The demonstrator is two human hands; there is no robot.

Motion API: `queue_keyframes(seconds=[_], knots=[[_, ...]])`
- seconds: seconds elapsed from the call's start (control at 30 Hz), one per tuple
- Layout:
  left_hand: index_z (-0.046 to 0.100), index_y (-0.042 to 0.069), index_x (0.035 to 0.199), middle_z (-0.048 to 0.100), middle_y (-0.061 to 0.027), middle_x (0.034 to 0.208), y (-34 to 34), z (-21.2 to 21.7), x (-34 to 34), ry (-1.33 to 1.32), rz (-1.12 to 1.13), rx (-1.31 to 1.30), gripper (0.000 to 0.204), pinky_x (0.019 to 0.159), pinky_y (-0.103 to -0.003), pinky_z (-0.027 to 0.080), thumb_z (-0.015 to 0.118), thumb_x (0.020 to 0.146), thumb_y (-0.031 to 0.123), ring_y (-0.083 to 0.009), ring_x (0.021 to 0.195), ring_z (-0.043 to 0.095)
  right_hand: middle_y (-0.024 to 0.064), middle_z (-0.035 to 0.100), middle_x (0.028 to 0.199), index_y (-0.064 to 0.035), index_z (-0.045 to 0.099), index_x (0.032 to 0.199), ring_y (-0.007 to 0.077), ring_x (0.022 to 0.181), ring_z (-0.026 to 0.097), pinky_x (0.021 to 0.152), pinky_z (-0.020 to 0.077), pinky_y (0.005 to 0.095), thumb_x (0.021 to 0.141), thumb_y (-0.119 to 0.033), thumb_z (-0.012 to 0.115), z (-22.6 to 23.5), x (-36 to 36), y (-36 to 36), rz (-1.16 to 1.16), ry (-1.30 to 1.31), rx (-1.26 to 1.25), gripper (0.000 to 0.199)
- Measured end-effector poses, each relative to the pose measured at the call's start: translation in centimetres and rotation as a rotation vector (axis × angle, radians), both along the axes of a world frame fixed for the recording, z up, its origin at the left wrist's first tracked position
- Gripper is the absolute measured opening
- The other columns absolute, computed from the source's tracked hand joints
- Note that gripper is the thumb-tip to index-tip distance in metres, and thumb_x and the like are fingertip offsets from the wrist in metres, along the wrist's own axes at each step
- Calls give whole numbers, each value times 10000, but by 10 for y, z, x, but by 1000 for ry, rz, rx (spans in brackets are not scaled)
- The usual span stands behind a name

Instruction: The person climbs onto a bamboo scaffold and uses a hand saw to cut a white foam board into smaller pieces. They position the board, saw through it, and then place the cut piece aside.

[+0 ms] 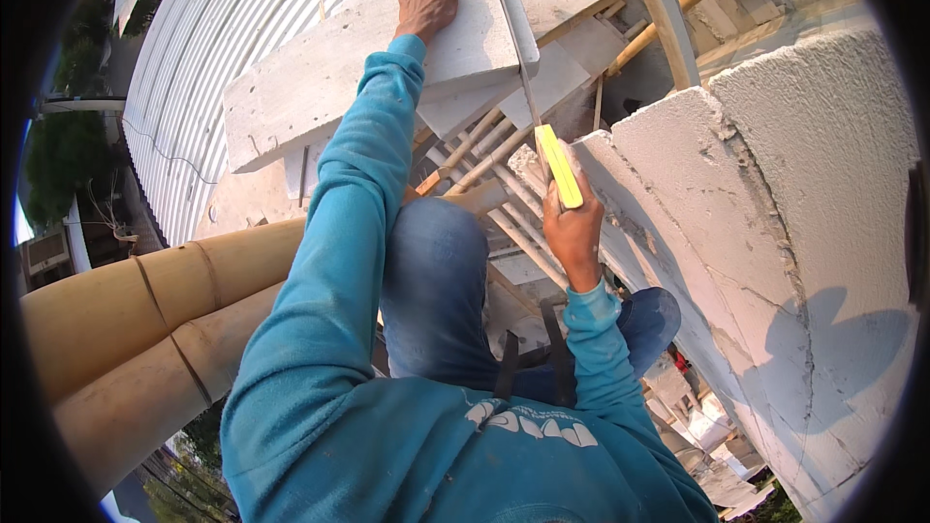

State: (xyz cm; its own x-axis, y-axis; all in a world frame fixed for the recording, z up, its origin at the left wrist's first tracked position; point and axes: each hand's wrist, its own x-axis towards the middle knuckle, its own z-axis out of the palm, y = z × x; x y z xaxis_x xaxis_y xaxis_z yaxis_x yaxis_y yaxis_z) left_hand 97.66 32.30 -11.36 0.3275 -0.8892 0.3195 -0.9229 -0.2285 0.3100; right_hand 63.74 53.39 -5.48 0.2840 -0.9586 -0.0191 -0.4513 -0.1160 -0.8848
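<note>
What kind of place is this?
It looks like a building site, outdoors: there's a rough block wall, thick bamboo poles, and a right hand holding a saw beside a pale block.

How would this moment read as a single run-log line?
left hand: resting on white rectangular block | right hand: gripping yellow-handled saw | thin metal blade: along block's right edge
</note>
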Motion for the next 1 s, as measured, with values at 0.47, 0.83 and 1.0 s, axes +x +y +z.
queue_keyframes(seconds=[0.47,0.83,1.0], knots=[[656,67,1218,624,-181,1285,-9,-8,13,-27,23,19,446,1087,-554,316,386,1027,365,-350,1244,540,301,653,1136,52,523,1334,408,1055,669,860,543,409,851,38,601,7,20,-30,19,63,42,489],[664,53,1189,648,-181,1236,-1,-9,12,-23,36,-37,446,1072,-535,338,386,1026,362,-357,1223,550,277,579,1328,24,469,1416,374,1229,589,1011,487,405,776,112,547,-12,-23,36,31,4,73,650],[665,48,1191,652,-180,1228,-10,1,13,-22,3,-68,447,1061,-520,346,386,1024,355,-351,1214,555,296,651,1143,35,508,1358,426,1025,665,829,547,429,848,15,592,-18,30,-39,14,-4,-136,517]])
